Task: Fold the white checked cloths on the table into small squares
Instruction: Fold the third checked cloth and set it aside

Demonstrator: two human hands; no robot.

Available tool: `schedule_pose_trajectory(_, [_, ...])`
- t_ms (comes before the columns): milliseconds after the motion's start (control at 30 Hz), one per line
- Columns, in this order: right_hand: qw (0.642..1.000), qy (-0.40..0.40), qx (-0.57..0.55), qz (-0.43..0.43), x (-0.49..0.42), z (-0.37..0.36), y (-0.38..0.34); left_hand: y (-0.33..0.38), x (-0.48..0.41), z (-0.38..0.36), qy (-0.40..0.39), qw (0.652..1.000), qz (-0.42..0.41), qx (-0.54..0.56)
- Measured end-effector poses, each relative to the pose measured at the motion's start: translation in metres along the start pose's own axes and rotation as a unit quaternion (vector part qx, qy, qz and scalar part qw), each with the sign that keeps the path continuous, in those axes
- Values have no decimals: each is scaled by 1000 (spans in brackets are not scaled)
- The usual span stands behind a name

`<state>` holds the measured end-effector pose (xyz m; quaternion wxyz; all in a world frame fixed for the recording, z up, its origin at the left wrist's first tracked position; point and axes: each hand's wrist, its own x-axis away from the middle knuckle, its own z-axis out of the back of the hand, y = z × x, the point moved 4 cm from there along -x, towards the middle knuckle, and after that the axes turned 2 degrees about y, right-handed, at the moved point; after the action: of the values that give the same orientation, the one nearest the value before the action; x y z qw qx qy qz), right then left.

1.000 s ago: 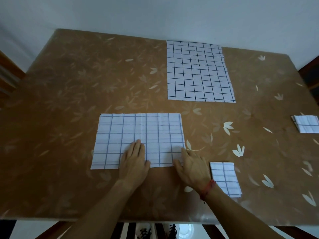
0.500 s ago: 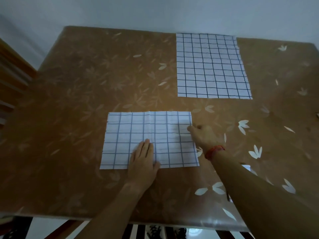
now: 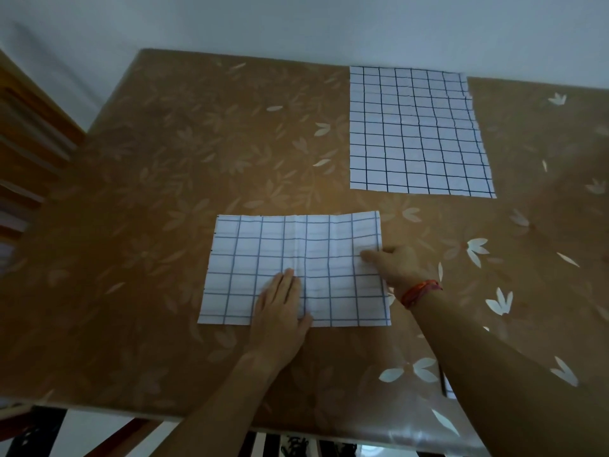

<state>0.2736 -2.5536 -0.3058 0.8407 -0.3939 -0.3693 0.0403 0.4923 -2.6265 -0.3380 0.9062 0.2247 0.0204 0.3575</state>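
Since a second ago the right hand (image 3: 397, 263) has left the near right corner of the near cloth (image 3: 260, 255) and gone up to the middle of its right edge, while the left hand (image 3: 280, 313) has kept its place. That left hand lies flat, fingers straight and together, pressing the cloth's near edge just left of the upright crease through its middle. The right hand's fingers (image 3: 367, 255) are curled over the edge and look to be pinching it, though what goes on under the cloth I cannot see. The cloth lies on the table (image 3: 158, 166) as a half-folded rectangle, its long axis running left to right, straight in front of the person. The edge to be carried over lies to the right, so the right hand is the nearer one, and to my eye it must sweep leftward over the crease that the left hand pins. A second cloth, the far cloth (image 3: 415, 130), lies spread open well beyond.
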Motion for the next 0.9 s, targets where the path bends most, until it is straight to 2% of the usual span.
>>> schedule_pose_trajectory(67, [1000,5,3,15,6,6,1,-1,0,0,6,1000,-1,13])
schedule_pose_trajectory(167, [998,55,-6,15,12,15,8,-1,0,3,19,999,-18,25])
schedule_pose_trajectory(267, [990,116,-84,-4,19,18,21,4,3,5,13,998,-51,15])
schedule_pose_trajectory(367, [974,126,-180,-59,24,15,40,9,9,6,5,997,-80,-7])
schedule_pose_trajectory(567, [959,-52,-239,-146,43,-9,69,3,20,-3,-7,996,-85,-15])
schedule_pose_trajectory(667, [950,-127,-241,-152,68,-20,70,-5,24,-5,4,997,-72,-31])
schedule_pose_trajectory(800, [953,-207,-198,-94,91,-11,67,-14,30,-2,4,998,-59,-20])
schedule_pose_trajectory(900, [972,-182,-143,-48,93,2,74,-18,37,0,-17,998,-63,3])
